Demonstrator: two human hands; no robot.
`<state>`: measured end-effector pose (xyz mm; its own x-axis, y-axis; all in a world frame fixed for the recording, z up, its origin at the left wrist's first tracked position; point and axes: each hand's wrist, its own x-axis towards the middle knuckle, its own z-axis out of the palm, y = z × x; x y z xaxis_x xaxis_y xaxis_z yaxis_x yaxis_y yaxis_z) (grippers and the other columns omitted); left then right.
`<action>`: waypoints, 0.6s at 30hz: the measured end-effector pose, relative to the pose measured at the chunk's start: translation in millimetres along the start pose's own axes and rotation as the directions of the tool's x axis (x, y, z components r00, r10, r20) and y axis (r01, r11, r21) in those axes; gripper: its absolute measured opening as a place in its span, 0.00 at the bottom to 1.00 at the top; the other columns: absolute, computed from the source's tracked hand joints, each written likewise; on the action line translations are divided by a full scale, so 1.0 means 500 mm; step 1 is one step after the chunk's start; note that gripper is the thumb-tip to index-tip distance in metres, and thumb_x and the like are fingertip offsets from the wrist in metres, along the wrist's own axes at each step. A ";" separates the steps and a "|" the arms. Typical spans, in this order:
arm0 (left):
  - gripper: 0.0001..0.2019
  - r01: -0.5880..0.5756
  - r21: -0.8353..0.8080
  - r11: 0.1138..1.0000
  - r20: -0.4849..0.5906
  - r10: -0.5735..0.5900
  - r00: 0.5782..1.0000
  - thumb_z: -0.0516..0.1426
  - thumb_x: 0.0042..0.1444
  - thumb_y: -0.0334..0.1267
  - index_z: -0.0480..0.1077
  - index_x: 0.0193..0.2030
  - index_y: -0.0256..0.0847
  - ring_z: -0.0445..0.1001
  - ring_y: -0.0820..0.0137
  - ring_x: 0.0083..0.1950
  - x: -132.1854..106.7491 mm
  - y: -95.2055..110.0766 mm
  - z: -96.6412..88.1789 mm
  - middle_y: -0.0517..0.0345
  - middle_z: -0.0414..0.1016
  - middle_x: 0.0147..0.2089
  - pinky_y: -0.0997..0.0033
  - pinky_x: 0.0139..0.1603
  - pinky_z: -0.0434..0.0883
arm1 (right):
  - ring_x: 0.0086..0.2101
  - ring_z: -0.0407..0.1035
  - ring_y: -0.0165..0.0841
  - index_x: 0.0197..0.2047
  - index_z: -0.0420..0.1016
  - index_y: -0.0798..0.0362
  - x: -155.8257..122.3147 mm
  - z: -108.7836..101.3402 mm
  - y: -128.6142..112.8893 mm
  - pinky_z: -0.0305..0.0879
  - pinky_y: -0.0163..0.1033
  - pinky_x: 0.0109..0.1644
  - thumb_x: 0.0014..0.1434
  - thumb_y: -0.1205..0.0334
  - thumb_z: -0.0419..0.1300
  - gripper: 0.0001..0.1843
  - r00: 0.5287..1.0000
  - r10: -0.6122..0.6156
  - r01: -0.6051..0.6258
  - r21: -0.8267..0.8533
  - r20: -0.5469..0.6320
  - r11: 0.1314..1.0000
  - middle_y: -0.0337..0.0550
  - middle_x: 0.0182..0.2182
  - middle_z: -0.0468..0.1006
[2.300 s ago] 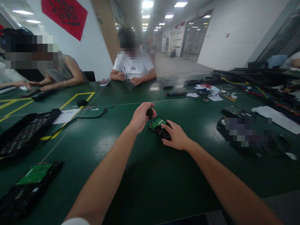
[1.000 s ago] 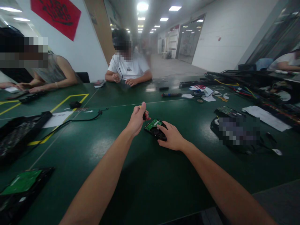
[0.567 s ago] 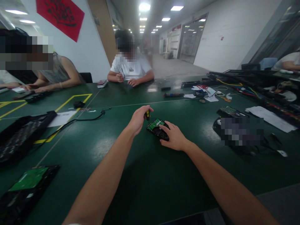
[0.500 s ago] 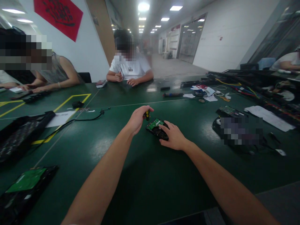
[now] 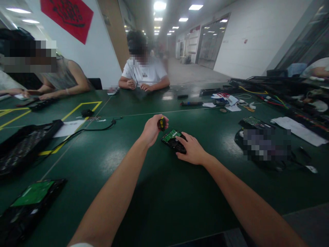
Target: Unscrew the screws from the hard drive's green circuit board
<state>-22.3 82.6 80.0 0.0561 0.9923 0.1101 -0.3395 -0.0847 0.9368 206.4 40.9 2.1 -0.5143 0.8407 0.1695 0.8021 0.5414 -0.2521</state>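
Observation:
Near the middle of the green table, a hard drive (image 5: 172, 137) lies with its green circuit board facing up. My right hand (image 5: 193, 150) grips its right side, thumb on the near edge and fingers over the far part. Just beyond the drive's left end is my left hand (image 5: 151, 131), closed around a short yellow-and-black screwdriver (image 5: 161, 122). The screwdriver's shaft points down toward the board. Whether its tip touches a screw is too small to tell.
Another hard drive (image 5: 33, 195) lies at lower left, below a black casing (image 5: 28, 145) and a black cable (image 5: 89, 129). To the right are a circuit-board part (image 5: 254, 121), white paper (image 5: 299, 131) and bundled wires. Two people (image 5: 144, 73) sit across the table.
My left hand has tilted the screwdriver slightly, so more of its handle shows. My right hand still holds the hard drive. The whole view has shifted a little.

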 end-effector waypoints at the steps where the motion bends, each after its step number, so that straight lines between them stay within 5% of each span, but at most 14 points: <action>1: 0.13 0.001 -0.003 1.000 -0.006 -0.001 1.000 0.58 0.62 0.47 0.76 0.34 0.39 0.75 0.66 0.35 0.000 0.000 -0.001 0.52 0.76 0.34 0.65 0.40 0.73 | 0.71 0.55 0.60 0.76 0.60 0.50 0.000 -0.001 -0.001 0.51 0.66 0.74 0.62 0.39 0.65 0.46 1.000 0.001 -0.001 -0.002 0.002 1.000 0.62 0.76 0.54; 9: 0.29 0.005 -0.108 0.994 -0.013 -0.007 1.000 0.55 0.63 0.70 0.72 0.35 0.42 0.67 0.71 0.28 -0.001 -0.012 0.015 0.61 0.64 0.27 0.64 0.41 0.75 | 0.71 0.55 0.61 0.76 0.61 0.50 0.002 -0.008 -0.003 0.51 0.66 0.74 0.63 0.37 0.65 0.46 1.000 0.015 -0.015 0.008 0.022 1.000 0.62 0.76 0.54; 18: 0.23 -0.035 0.019 0.999 0.069 0.033 0.997 0.66 0.58 0.60 0.73 0.35 0.40 0.73 0.70 0.34 -0.006 -0.024 0.011 0.58 0.72 0.33 0.67 0.42 0.72 | 0.74 0.50 0.59 0.78 0.56 0.48 -0.011 -0.034 0.005 0.53 0.65 0.74 0.66 0.25 0.54 0.49 0.999 0.029 -0.026 0.065 -0.044 0.998 0.61 0.78 0.50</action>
<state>-13.2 80.0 70.3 0.1092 0.9804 0.1639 -0.3229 -0.1209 0.9387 216.3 37.2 16.6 -0.4772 0.8548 0.2040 0.7934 0.5189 -0.3181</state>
